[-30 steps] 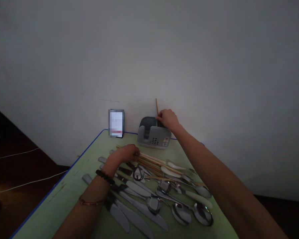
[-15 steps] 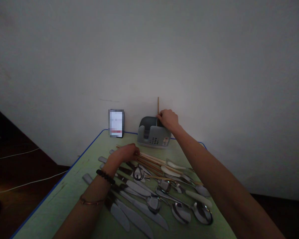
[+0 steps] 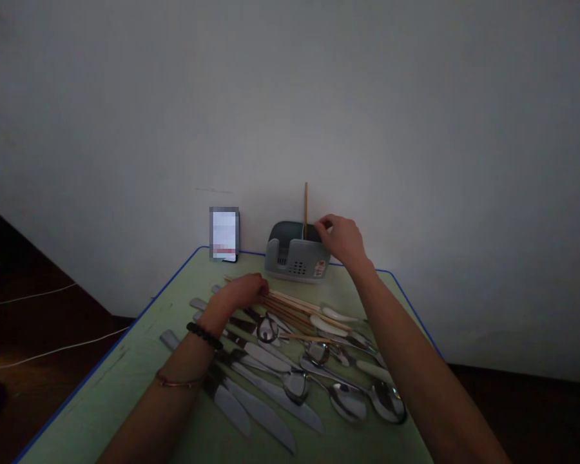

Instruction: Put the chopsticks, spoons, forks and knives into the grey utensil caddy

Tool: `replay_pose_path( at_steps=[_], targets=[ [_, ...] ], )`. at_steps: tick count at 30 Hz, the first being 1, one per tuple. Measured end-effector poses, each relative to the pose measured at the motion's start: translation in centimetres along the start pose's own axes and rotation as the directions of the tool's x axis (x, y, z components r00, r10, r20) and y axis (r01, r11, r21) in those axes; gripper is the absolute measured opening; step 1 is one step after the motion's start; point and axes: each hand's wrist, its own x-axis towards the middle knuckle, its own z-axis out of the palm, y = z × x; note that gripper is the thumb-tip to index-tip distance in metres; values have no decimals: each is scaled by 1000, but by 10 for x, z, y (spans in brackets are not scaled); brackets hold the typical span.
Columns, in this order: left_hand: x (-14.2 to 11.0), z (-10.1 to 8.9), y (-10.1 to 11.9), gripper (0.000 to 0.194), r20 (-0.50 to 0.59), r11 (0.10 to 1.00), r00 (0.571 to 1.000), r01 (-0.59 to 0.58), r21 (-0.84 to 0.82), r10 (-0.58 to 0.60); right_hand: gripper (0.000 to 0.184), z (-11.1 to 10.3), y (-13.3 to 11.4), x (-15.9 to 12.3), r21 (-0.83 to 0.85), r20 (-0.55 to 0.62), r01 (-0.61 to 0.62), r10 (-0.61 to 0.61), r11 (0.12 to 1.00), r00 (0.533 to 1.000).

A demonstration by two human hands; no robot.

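Away from the chopstick (image 3: pixel 306 205) has come the right hand (image 3: pixel 344 240), which half a second ago pinched it and is now a little to its right. Its fingers are loosely curled — the thumb and forefinger close together at the tips, with nothing seen between them — and they have let go of the stick. They are by the right end of the grey holder (image 3: pixel 308 258); whether they touch its rim I cannot tell.

The chopstick stands on its own in the holder, next to the divider, its long axis close to upright and its top end pointing up in front of the wall (image 3: pixel 396 129). Its lower end is hidden inside.

The left hand (image 3: pixel 245 290) has kept its place over the left part of the loose chopsticks (image 3: pixel 294 309). Its fingers bend down onto them, but the tips are hidden, so I cannot tell if they grip any. Those sticks lie flat on the green table (image 3: pixel 140 367), slanting from far left to near right. Nearer are knives (image 3: pixel 261 415) and spoons (image 3: pixel 347 401), while a phone (image 3: pixel 225 235) stands left of the holder — upright, its screen lit.
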Motion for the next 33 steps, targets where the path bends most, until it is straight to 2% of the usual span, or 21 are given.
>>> replay_pose_path(
  at_steps=[3,5,8,10,12,15,19,22,26,33],
  targets=[
    [1,2,-1,24,-4,1000,1000,-10,8,10,25,-4,8,-32,158,-81,39,-27,987,996],
    [1,2,-1,24,-4,1000,1000,-10,11,10,24,-3,14,-51,236,-63,48,-34,970,997],
    [0,1,1,22,-2,1000,1000,-7,15,7,24,0,21,-71,311,60,55,-77,949,995],
    [-2,-3,5,22,-2,1000,1000,-1,20,1,23,2,23,-78,324,173,71,-132,943,976],
    [-5,-8,9,23,-2,1000,1000,8,21,-8,22,3,25,-81,323,290,97,-196,941,937],
    [-9,-14,13,25,-1,1000,1000,11,14,-11,24,5,26,-83,311,456,119,-258,943,852],
    [-9,-14,6,25,20,999,999,36,13,-37,30,8,27,-85,205,659,93,-208,974,723],
    [-9,-12,-6,25,31,997,997,74,20,-74,34,10,26,-86,165,735,78,-175,983,655],
    [-12,-16,-16,33,-2,996,996,86,23,-86,36,11,24,-86,167,749,76,-177,983,639],
    [-14,-24,-21,36,-24,995,995,97,13,-97,35,15,22,-87,147,759,86,-168,985,629]
  ],
)
